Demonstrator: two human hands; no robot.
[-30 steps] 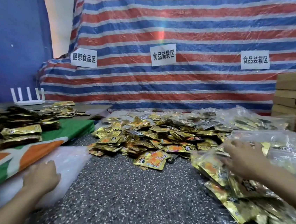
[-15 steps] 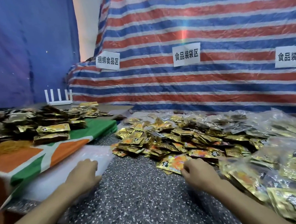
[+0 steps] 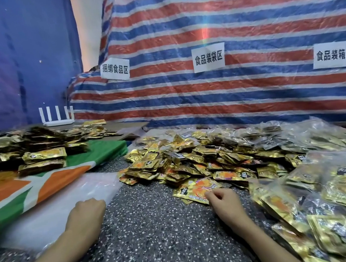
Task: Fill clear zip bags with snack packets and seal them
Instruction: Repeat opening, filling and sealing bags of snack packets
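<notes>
A flat, milky-clear plastic zip bag, single or stacked cannot be told, is laid on the left part of a dark, white-speckled, stone-like tabletop. Its far edge is lapped against a smooth cloth banded in green, orange and white. The left hand is rested on the bag's right edge, knuckles up and fingers bent downward; whether the plastic is pinched cannot be told.

The right hand is set near the table's middle. The near edge of a crinkled gold-and-orange foil snack packet is pinched between its thumb and curled forefinger. This packet is found at the front of a loose heap of small glossy gold packets spread across the tabletop's centre.

To the right, wrinkled clear filled bags stuffed with gold packets are piled, overlapping one another. On the cloth at the left, flat stacked bundles of dark-gold packets are arranged. Behind them a white router with upright antennas is placed.

The back is covered by a woven, shiny tarpaulin striped red, white and blue. Three white rectangular paper labels with black characters are fixed to it.
</notes>
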